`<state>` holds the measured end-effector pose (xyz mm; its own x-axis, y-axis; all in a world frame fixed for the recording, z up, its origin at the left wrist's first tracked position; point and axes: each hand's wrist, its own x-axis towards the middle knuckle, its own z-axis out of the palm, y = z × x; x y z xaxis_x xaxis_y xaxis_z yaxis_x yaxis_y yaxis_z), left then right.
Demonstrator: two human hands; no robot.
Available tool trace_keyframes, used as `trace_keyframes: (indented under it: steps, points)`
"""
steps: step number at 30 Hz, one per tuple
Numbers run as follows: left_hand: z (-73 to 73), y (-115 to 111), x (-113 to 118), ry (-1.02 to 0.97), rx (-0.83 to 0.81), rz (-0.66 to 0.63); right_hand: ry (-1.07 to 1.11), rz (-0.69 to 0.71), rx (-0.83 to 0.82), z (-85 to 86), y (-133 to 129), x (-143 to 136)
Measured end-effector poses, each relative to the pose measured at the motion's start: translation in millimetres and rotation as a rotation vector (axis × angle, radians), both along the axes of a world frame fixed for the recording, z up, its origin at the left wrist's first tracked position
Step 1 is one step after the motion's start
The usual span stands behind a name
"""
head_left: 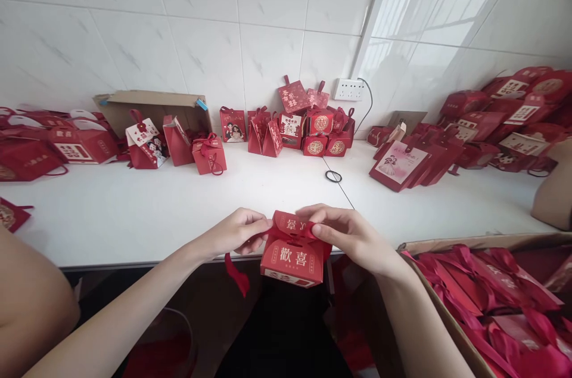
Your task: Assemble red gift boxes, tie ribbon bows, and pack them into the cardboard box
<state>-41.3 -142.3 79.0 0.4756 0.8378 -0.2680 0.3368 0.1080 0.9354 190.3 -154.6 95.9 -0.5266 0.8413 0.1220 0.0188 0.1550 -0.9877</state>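
Note:
At the front edge of the white table, a red gift box (292, 257) with gold characters is held between my two hands. A dark red ribbon (308, 231) lies across its top, and a loose tail of it hangs down on the left. My left hand (248, 230) is closed, thumb and fingers pinching the ribbon at the box's left upper side. With thumb and fingers together, my right hand (344, 232) pinches the ribbon at the right upper side. Its other fingers reach behind the box, partly hidden.
An open carton (420, 265) of ribboned red boxes stands at the right. Red boxes line the table's back, with a pile (504, 115) at the right. A black ring (333, 176) lies mid-table; a power strip (348, 90) is on the wall. Other people's limbs show at both sides.

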Motion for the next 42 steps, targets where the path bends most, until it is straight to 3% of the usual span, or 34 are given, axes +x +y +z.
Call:
trace_keyframes:
  steps: [7,11,16,20,23,30,35,42]
  points:
    - [19.9,3.6,-8.7,0.106,0.207,-0.047,-0.011,-0.129,0.067,-17.0,10.4,-27.0]
    - [31.4,2.6,-10.4,0.296,0.211,-0.052,-0.053,-0.169,0.13,-23.4,11.8,-31.1]
    - [46.6,-2.1,-2.7,0.436,0.225,-0.162,-0.085,-0.228,0.24,-25.1,10.6,-33.5]
    - [55.9,-6.2,0.6,0.497,0.237,-0.133,-0.055,-0.274,0.214,-26.9,10.2,-36.0]
    - [58.9,-8.8,0.8,0.595,0.369,-0.144,-0.025,-0.318,0.165,-28.5,9.6,-37.7]
    - [56.3,-11.0,1.8,0.875,0.777,-0.128,-0.004,-0.349,0.216,-33.2,8.8,-43.0]
    - [60.9,-11.0,6.1,0.811,0.985,-0.21,0.025,-0.387,0.207,-34.3,10.2,-46.5]
    - [64.7,-0.8,15.1,0.661,0.999,-0.261,-0.107,-0.314,0.242,-31.2,11.0,-45.6]
